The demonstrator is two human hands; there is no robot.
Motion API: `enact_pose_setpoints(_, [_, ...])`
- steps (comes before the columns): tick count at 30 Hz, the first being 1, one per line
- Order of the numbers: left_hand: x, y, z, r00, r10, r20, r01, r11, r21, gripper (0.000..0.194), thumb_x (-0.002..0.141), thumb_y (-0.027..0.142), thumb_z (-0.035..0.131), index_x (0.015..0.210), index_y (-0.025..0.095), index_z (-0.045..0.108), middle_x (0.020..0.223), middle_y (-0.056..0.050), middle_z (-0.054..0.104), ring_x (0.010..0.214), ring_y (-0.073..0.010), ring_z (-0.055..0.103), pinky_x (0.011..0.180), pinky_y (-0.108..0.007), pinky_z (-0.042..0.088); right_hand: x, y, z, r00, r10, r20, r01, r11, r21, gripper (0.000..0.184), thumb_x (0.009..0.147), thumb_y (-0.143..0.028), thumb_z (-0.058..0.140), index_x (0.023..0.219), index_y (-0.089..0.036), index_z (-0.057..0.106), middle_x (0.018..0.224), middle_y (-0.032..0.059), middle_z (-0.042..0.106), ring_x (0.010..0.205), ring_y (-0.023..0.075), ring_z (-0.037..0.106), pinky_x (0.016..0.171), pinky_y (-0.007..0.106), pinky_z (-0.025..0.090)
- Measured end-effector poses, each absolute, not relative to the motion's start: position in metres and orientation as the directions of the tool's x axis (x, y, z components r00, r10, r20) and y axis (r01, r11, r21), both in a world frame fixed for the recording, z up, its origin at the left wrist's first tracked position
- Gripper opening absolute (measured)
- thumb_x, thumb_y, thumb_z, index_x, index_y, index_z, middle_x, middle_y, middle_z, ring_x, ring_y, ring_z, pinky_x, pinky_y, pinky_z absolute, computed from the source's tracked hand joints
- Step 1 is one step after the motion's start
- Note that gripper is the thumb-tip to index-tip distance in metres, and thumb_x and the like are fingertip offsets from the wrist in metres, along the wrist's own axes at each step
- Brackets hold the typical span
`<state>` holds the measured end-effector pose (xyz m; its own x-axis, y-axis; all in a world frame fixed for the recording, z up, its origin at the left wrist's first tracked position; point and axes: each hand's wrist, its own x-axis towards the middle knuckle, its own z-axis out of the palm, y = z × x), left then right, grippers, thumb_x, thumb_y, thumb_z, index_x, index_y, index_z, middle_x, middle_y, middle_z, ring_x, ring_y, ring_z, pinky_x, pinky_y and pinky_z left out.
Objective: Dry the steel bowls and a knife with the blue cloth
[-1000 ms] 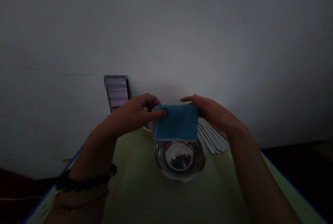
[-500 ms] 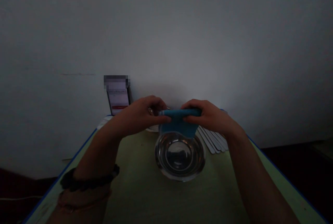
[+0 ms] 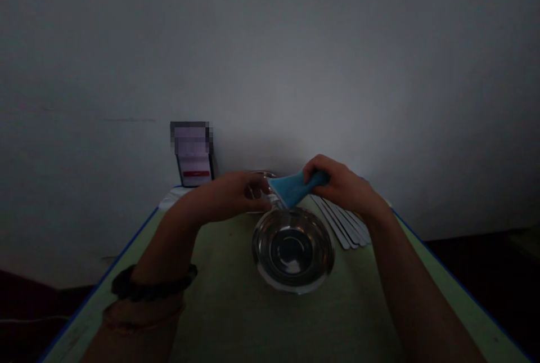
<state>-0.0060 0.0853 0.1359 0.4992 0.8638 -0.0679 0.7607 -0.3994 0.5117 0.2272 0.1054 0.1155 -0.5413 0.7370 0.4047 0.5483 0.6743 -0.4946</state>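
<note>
The background is filled by a pale wall point(image 3: 295, 59), against which the blue-edged, greenish counter point(image 3: 228, 301) is set. Over the far part of the counter, both hands are raised. By the right hand point(image 3: 337, 183), the blue cloth point(image 3: 293, 187) is gripped, its near end bunched between thumb and fingers. The left hand point(image 3: 236, 197) is held half curled at the cloth's other end; whether the pale edge is pinched by it cannot be told. The cloth is held slantwise above the far rim of a shiny metal bowl point(image 3: 293, 281), by which the middle of the counter is occupied. Behind the left fingertips, a second metal bowl point(image 3: 261, 174) is partly hidden. To the right of the front bowl, flat pale strips point(image 3: 343, 225) are fanned out, partly covered by the right hand. At the left, a phone point(image 3: 194, 163) is propped upright near the wall, its screen lit. On the left wrist, a dark bracelet point(image 3: 154, 287) and a thin reddish cord point(image 3: 143, 326) are worn.
</note>
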Motion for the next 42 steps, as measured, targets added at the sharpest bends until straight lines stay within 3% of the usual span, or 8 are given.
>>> enact_pose_setpoints(4, [-0.008, 0.09, 0.125, 0.461, 0.873, -0.159, 0.828, -0.358, 0.431, 0.038, 0.068, 0.046, 0.056, 0.092, 0.016, 0.061, 0.082, -0.005, 0.066, 0.071, -0.0171, 0.059, 0.059, -0.024, 0.04, 0.232, 0.104, 0.109, -0.658, 0.746, -0.103, 0.693, 0.547, -0.469, 0.027, 0.06, -0.022, 0.067, 0.087, -0.024, 0.063, 0.09, 0.0017, 0.06, 0.079, 0.0172, 0.056, 0.066, 0.028, 0.042])
enact_pose_setpoints(6, [-0.008, 0.093, 0.12, 0.44, 0.877, -0.193, 0.854, -0.342, 0.393, 0.037, 0.068, 0.045, 0.056, 0.09, 0.016, 0.062, 0.081, -0.006, 0.067, 0.07, -0.0176, 0.06, 0.058, -0.024, 0.04, 0.232, 0.104, 0.107, -0.625, 0.754, -0.202, 0.743, 0.496, -0.449, 0.024, 0.064, -0.031, 0.065, 0.087, -0.025, 0.064, 0.09, 0.0024, 0.063, 0.078, 0.0186, 0.058, 0.066, 0.029, 0.043])
enact_pose_setpoints(9, [-0.007, 0.097, 0.115, 0.444, 0.87, -0.214, 0.873, -0.366, 0.322, 0.034, 0.069, 0.045, 0.055, 0.083, 0.016, 0.064, 0.079, -0.006, 0.067, 0.068, -0.0177, 0.06, 0.056, -0.024, 0.039, 0.228, 0.106, 0.103, -0.554, 0.822, -0.131, 0.789, 0.469, -0.397, 0.025, 0.071, -0.04, 0.057, 0.087, -0.022, 0.063, 0.092, 0.0061, 0.063, 0.082, 0.0208, 0.057, 0.07, 0.032, 0.043])
enact_pose_setpoints(16, [0.001, 0.1, 0.102, 0.405, 0.845, -0.349, 0.905, -0.318, 0.281, 0.028, 0.068, 0.04, 0.053, 0.074, 0.015, 0.065, 0.064, -0.007, 0.066, 0.057, -0.0166, 0.059, 0.047, -0.024, 0.039, 0.208, 0.112, 0.086, -0.448, 0.887, -0.114, 0.882, 0.418, -0.217, 0.047, 0.063, -0.037, 0.066, 0.103, -0.014, 0.056, 0.103, 0.0142, 0.059, 0.091, 0.025, 0.056, 0.075, 0.035, 0.044])
enact_pose_setpoints(23, [0.014, 0.1, 0.088, 0.394, 0.768, -0.505, 0.917, -0.293, 0.269, 0.013, 0.059, 0.025, 0.059, 0.053, 0.013, 0.057, 0.057, -0.008, 0.065, 0.048, -0.0169, 0.057, 0.043, -0.026, 0.041, 0.197, 0.115, 0.076, -0.514, 0.847, -0.139, 0.854, 0.489, -0.177, 0.038, 0.071, -0.008, 0.046, 0.104, -0.018, 0.061, 0.105, 0.0112, 0.061, 0.1, 0.0229, 0.055, 0.085, 0.036, 0.04])
enact_pose_setpoints(30, [0.011, 0.102, 0.092, 0.373, 0.765, -0.525, 0.927, -0.284, 0.244, 0.014, 0.063, 0.022, 0.049, 0.063, 0.013, 0.059, 0.059, -0.008, 0.064, 0.049, -0.0174, 0.058, 0.042, -0.025, 0.041, 0.191, 0.112, 0.081, -0.477, 0.879, 0.001, 0.868, 0.472, -0.154, 0.035, 0.079, -0.017, 0.041, 0.11, -0.015, 0.058, 0.112, 0.0146, 0.054, 0.102, 0.023, 0.052, 0.087, 0.035, 0.037])
enact_pose_setpoints(35, [0.009, 0.102, 0.092, 0.408, 0.746, -0.527, 0.913, -0.325, 0.247, 0.018, 0.066, 0.028, 0.049, 0.063, 0.013, 0.058, 0.058, -0.007, 0.062, 0.047, -0.0149, 0.056, 0.041, -0.023, 0.039, 0.183, 0.105, 0.079, -0.534, 0.812, -0.234, 0.845, 0.503, -0.184, 0.046, 0.08, -0.048, 0.042, 0.098, -0.012, 0.063, 0.1, 0.016, 0.062, 0.089, 0.024, 0.06, 0.074, 0.032, 0.044])
enact_pose_setpoints(42, [0.012, 0.1, 0.095, 0.508, 0.765, -0.396, 0.861, -0.458, 0.22, 0.028, 0.072, 0.036, 0.047, 0.077, 0.014, 0.063, 0.074, -0.007, 0.065, 0.06, -0.0157, 0.056, 0.054, -0.026, 0.04, 0.176, 0.096, 0.076, -0.478, 0.817, -0.322, 0.878, 0.448, -0.169, 0.042, 0.069, -0.04, 0.058, 0.099, -0.011, 0.063, 0.101, 0.0172, 0.063, 0.091, 0.0277, 0.06, 0.07, 0.033, 0.047])
